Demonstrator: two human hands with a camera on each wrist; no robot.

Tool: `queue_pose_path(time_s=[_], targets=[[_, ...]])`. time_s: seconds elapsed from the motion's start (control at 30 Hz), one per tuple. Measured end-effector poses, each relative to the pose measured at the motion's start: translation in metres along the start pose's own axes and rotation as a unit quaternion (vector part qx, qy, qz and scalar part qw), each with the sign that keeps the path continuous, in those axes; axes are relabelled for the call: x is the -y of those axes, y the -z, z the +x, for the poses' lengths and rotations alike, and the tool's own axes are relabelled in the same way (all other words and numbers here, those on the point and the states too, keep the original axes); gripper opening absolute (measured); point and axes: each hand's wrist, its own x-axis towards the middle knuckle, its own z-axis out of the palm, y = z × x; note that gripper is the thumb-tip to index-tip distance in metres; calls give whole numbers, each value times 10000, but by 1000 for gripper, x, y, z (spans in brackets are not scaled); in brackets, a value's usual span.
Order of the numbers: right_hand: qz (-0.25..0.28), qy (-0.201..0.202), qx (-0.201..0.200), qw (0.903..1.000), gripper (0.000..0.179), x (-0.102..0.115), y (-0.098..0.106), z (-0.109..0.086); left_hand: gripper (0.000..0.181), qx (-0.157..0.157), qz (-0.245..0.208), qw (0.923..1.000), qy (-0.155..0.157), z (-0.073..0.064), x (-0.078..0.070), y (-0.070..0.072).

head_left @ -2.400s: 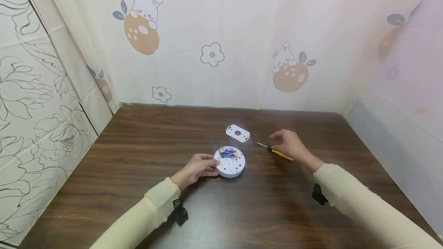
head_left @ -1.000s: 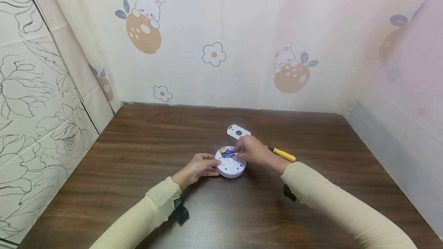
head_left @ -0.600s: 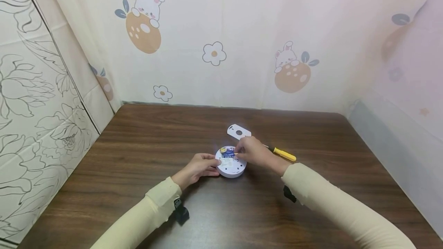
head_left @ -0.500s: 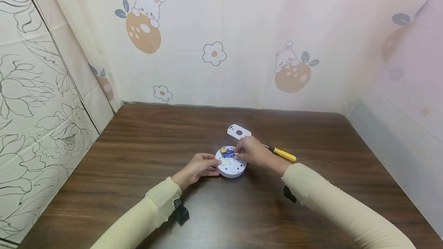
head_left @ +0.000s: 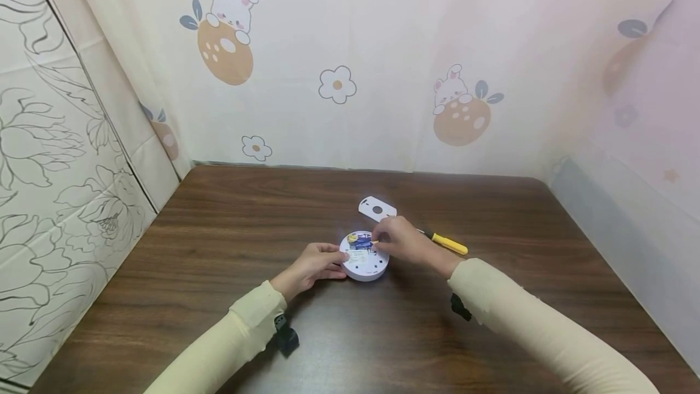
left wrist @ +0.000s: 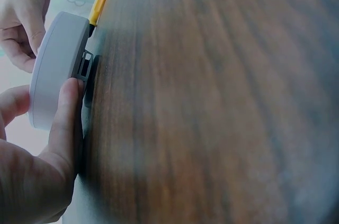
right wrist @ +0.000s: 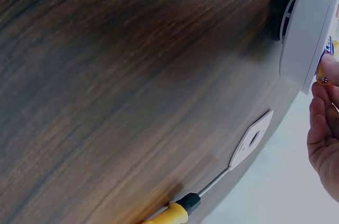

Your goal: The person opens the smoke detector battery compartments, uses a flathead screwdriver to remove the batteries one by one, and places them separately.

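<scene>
A round white smoke detector [head_left: 365, 274] sits on the table with its underside up, showing a label and a blue-and-yellow patch. My left hand [head_left: 312, 265] grips its left edge, thumb on top and fingers below; in the left wrist view a finger lies along the slotted part [left wrist: 85, 66] beneath. At the far right edge of the detector, my right hand [head_left: 401, 241] pinches the end of a small blue-and-yellow battery [right wrist: 322, 79], seen in the right wrist view. How far the battery sits inside the detector is hidden by the fingers.
Behind the right hand lies a white mounting plate [head_left: 377, 207] with a central hole. A yellow-handled screwdriver [head_left: 449, 244] rests to its right, its shaft pointing toward the plate. The dark wooden table [head_left: 246, 211] ends at a printed cloth backdrop [head_left: 383, 126].
My right hand has come left from over the screwdriver to the detector and now pinches the battery. In the last half second it shifts only slightly. The left hand keeps its grip.
</scene>
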Motion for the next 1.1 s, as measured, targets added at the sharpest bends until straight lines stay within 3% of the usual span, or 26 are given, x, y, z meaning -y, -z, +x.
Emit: queue_pose_path(time_s=[0.4,0.9,1.1], targets=[[312,165,-164,9992,17,-9,5,-4,50,-33,5,10000,0,2,3,1],[844,-323,-410,9951,10,-16,12,4,49,-12,-14,10000,24,5,3,0],[856,-282,-614,9940,6,-19,11,13,49,-66,57,9999,70,4,1,0]])
